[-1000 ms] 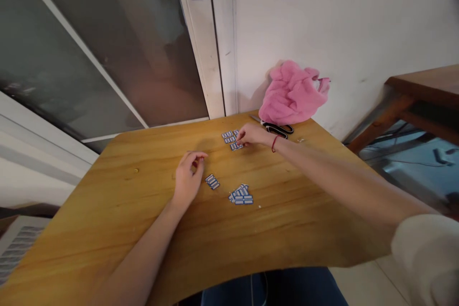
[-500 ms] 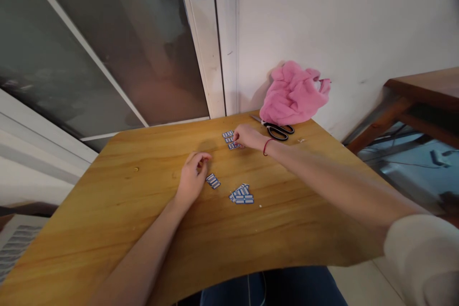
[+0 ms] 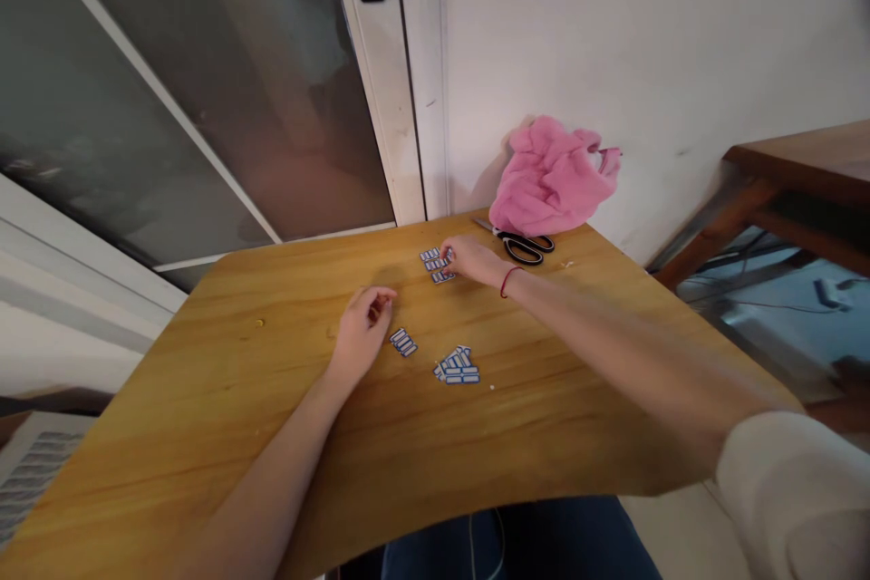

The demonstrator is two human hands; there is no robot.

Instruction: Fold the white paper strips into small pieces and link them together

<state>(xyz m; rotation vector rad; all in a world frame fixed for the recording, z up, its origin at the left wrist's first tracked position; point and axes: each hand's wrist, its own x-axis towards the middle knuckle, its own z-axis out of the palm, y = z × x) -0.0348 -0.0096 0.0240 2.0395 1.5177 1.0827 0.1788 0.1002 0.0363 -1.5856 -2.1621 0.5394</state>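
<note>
My right hand (image 3: 471,258) is at the far part of the table, its fingers pinched at the right edge of a grid of small white labels with blue borders (image 3: 430,265). The fingers partly cover that grid. My left hand (image 3: 364,324) rests nearer the middle, fingers loosely curled and a gap showing between thumb and fingers; I see nothing held there. Just right of it lies a short strip of the same labels (image 3: 403,343). Closer to me is a loose, overlapping pile of blue-bordered labels (image 3: 458,366).
Black-handled scissors (image 3: 523,246) lie beyond my right wrist, beside a bunched pink cloth (image 3: 554,177) against the wall. A small yellow ring-like bit (image 3: 259,323) sits at left on the wooden table (image 3: 224,417). White scraps (image 3: 566,265) lie at right.
The view has shifted slightly. My right hand stays at the label grid with its fingers moved a little, and more of the grid's right side shows. My left hand is nearly still.
</note>
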